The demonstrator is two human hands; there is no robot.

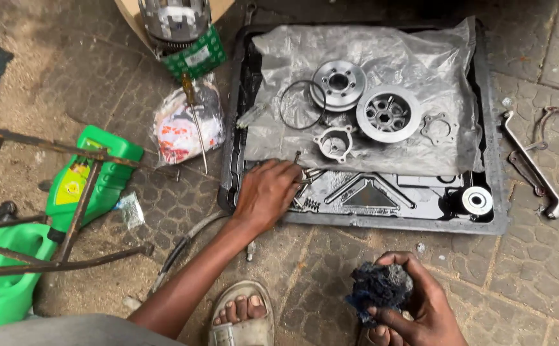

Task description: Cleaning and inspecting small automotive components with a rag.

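Small metal parts (305,176), thin springs and clips by the look of them, lie in the black tray (494,192) at the near edge of the plastic sheet (369,45). My left hand (268,192) rests over them, fingers curled down and fingertips touching the cluster; whether anything is actually pinched I cannot tell, the knuckles hide it. I judge these bits light, stiff and oily, likely to slip or roll. Best taken one at a time by the ends, between thumb and forefinger.

My right hand (414,304) is low and close to me, well apart from the tray, closed loosely round a dark blue rag (379,288). The rag is soft and bunched, likely greasy.

On the sheet beyond the left hand: a small three-eared housing (334,142), a thin wire ring (302,104), two round machined discs (338,83) (388,114), and a flat gasket plate (438,128). The discs look heavy; grip them by the rim.

A white-faced round part (477,200) sits at the tray's right end.

Outside the tray, on the paved floor: a screwdriver (196,122) across a printed bag (180,125), green oil jugs (90,176) under a rusty metal frame (36,150), bent brackets (536,166) to the right. My sandalled foot (241,314) shows at the bottom.
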